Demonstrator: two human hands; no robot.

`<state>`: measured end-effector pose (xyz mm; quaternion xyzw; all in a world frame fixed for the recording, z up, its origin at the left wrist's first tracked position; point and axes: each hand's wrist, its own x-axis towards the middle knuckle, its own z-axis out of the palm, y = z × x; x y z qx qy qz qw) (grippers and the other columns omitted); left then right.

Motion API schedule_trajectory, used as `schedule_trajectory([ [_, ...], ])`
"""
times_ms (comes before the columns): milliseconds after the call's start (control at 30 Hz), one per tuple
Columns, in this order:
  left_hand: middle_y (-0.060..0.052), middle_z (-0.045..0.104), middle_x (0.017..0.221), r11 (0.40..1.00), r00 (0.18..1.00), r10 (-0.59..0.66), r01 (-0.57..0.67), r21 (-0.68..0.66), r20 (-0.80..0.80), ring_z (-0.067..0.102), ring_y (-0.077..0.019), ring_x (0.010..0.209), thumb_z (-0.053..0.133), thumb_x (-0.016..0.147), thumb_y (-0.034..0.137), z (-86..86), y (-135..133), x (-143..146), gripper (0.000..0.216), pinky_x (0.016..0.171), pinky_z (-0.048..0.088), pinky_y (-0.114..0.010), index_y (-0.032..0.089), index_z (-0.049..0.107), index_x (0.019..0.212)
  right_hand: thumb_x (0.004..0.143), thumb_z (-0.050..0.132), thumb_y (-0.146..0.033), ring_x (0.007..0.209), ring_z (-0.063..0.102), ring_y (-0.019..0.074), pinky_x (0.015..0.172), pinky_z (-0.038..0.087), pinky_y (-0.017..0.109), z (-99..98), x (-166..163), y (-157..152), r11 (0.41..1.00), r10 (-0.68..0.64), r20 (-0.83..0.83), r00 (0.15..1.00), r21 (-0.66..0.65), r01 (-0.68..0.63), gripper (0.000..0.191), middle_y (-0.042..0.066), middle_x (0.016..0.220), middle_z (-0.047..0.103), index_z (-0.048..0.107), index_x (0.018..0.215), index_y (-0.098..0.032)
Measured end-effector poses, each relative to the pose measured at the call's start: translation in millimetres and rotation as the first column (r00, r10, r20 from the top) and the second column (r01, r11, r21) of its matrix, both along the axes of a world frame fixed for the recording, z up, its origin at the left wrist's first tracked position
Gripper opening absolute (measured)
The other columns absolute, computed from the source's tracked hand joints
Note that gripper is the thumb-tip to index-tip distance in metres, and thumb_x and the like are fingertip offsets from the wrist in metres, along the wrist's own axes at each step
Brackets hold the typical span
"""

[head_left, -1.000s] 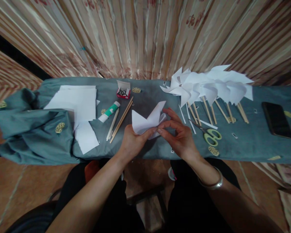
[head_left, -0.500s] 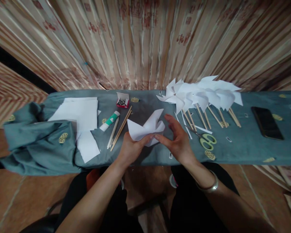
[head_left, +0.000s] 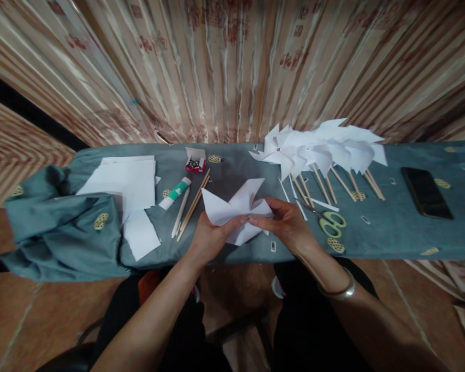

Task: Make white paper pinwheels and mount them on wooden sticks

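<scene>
Between my two hands is a white paper pinwheel with its blades curled toward the middle, held just above the cloth-covered table. My left hand grips its left side, thumb pressed near the centre. From the right, my right hand pinches it, with the thumb also by the centre and the fingers behind a blade. The fingers under the paper are hidden. Left of the pinwheel lie thin wooden sticks, a white pencil-like stick and a green-and-white glue tube.
Finished pinwheels on sticks overlap at the back right. Green-handled scissors lie near paper strips. A phone rests far right. Paper sheets and a small open box of metal pins are on the left.
My right hand's fingers have closed onto the pinwheel's right side, where they were raised and apart before. The right blade is now drawn in, and the paper has tilted slightly.
</scene>
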<state>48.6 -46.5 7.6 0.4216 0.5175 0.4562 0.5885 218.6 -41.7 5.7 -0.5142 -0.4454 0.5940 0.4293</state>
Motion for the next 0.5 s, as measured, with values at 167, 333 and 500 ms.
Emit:
schedule_trajectory([
  [167, -0.008, 0.077, 0.091, 0.998, 0.998, -0.056, 0.056, 0.021, -0.038, 0.071, -0.0219, 0.083, 0.079, 0.065, 0.030, -2.0, -1.2, -2.4, 0.030, 0.076, 0.058, -0.033, 0.013, 0.074, 0.090, 0.052, 0.086, -0.040, 0.057, 0.058, 0.0132, 0.055, 0.047, 0.027, 1.8, 2.6, 0.3, 0.999, 0.038, 0.036, 0.999, -0.022, -0.037, 0.032, -0.001, 0.066, 0.069, 0.073, 0.072, -0.019],
  [333, -0.008, 0.077, 0.089, 0.997, 0.994, -0.072, 0.074, 0.023, -0.078, 0.071, -0.0226, 0.083, 0.077, 0.067, 0.029, 1.6, -1.9, -3.2, 0.025, 0.077, 0.058, -0.034, 0.014, 0.075, 0.087, 0.050, 0.087, -0.038, 0.056, 0.059, 0.0134, 0.055, 0.047, 0.027, 1.6, 2.5, 1.1, 0.996, 0.072, 0.037, 0.997, -0.059, -0.070, 0.031, -0.001, 0.064, 0.069, 0.074, 0.069, -0.018],
  [500, -0.008, 0.076, 0.088, 0.996, 0.994, -0.084, 0.085, 0.018, -0.064, 0.071, -0.0220, 0.081, 0.077, 0.066, 0.031, -0.5, -1.1, -4.5, 0.026, 0.076, 0.058, -0.033, 0.014, 0.075, 0.085, 0.050, 0.086, -0.037, 0.055, 0.059, 0.0145, 0.055, 0.050, 0.029, -0.2, -0.9, 0.8, 0.995, 0.060, -0.004, 0.998, -0.077, -0.060, 0.030, 0.002, 0.064, 0.070, 0.072, 0.066, -0.016],
])
